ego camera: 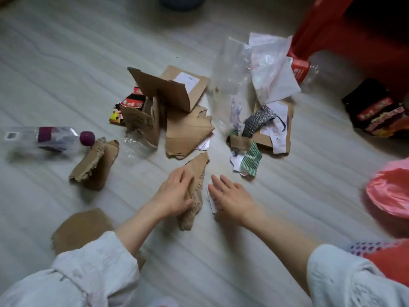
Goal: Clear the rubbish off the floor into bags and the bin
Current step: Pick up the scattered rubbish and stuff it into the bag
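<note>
1. The left hand [177, 193] grips a torn brown cardboard wedge [194, 173], fingers curled over it and thumb beneath.
2. The right hand [230, 196] lies flat, fingers straight, on a small white paper scrap [210, 197], seemingly pressing it.
3. Judged step: gathering scraps; most litter lies beyond the fingertips.
4. Next: lift both into the pink plastic bag [389, 191], right of the fingers.

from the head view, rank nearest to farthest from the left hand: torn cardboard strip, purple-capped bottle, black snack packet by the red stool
From the left hand:
1. Torn cardboard strip, held in that hand.
2. Purple-capped bottle, lying to the left.
3. Black snack packet, far right beside the red stool.
</note>
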{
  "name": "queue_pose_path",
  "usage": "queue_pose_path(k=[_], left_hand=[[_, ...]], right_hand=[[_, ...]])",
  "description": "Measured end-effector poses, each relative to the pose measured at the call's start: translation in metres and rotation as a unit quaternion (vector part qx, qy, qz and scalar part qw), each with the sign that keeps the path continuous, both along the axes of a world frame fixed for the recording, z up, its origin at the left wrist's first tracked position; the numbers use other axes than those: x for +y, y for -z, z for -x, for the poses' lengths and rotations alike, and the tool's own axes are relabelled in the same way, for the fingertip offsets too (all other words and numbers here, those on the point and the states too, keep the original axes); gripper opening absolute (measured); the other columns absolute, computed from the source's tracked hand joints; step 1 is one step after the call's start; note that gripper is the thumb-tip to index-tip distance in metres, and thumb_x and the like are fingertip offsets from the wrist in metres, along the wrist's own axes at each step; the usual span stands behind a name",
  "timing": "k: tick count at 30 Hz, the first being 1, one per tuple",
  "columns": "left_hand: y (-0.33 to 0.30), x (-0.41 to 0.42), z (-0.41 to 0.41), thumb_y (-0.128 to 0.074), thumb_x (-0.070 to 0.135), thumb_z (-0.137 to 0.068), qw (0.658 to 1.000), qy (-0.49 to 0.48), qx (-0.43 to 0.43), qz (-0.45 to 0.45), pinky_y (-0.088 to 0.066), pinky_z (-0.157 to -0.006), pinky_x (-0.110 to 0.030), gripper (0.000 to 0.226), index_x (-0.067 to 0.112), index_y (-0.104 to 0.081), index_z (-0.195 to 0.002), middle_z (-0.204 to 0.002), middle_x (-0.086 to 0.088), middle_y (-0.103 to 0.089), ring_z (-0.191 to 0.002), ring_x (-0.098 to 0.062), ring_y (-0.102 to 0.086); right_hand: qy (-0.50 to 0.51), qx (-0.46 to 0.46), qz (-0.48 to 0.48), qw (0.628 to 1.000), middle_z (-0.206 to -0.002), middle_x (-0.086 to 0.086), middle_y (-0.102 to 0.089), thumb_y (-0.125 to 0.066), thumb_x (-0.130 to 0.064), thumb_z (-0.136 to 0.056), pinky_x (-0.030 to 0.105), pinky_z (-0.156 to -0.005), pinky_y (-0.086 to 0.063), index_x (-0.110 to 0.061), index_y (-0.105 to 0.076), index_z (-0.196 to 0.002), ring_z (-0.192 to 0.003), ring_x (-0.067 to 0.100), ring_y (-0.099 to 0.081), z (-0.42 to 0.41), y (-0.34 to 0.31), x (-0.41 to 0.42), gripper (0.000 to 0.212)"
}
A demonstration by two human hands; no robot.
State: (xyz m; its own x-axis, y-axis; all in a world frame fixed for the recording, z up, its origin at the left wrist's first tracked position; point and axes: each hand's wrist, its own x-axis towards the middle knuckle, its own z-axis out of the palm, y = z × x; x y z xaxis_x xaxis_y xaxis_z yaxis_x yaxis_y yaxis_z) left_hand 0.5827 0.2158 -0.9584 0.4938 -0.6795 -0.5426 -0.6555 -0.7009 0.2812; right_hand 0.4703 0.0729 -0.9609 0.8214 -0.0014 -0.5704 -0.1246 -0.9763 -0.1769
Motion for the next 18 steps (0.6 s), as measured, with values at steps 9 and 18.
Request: queue_pose_path(k=[9, 18], left_hand=[[0.001, -0.017, -0.007, -0.054, 0.035, -0.088, 1.000, 0.015, -0.015, 0.006, -0.009, -0.116, -0.038, 0.071, 0.020, -0.016, -0.146, -0.157, -0.008, 0.001, -0.145, -0.030, 0.004], [-0.007, -0.069, -0.023, -0.054, 0.033, -0.090, 0.996, 0.078, -0.037, 0.018, -0.010, -0.118, -0.039, 0.072, 0.022, -0.013, -0.148, -0.157, -0.006, 0.004, -0.145, -0.027, 0.007]], right_hand=[[0.038, -0.199, -0.008, 0.979, -0.055, 0.002, -0.054, -0.055, -0.024, -0.062, 0.018, -0.036, -0.026, -0.014, -0.055, -0.052, -0.046, 0.022, -0.056, 0.020, 0.016, -0.019, 0.014], [0.175, -0.115, -0.036, 0.977, -0.158, 0.002, -0.012, -0.066, -0.031, -0.081, 0.044, -0.111, -0.028, -0.017, -0.068, -0.105, -0.145, 0.028, -0.009, -0.035, -0.001, -0.090, 0.028]])
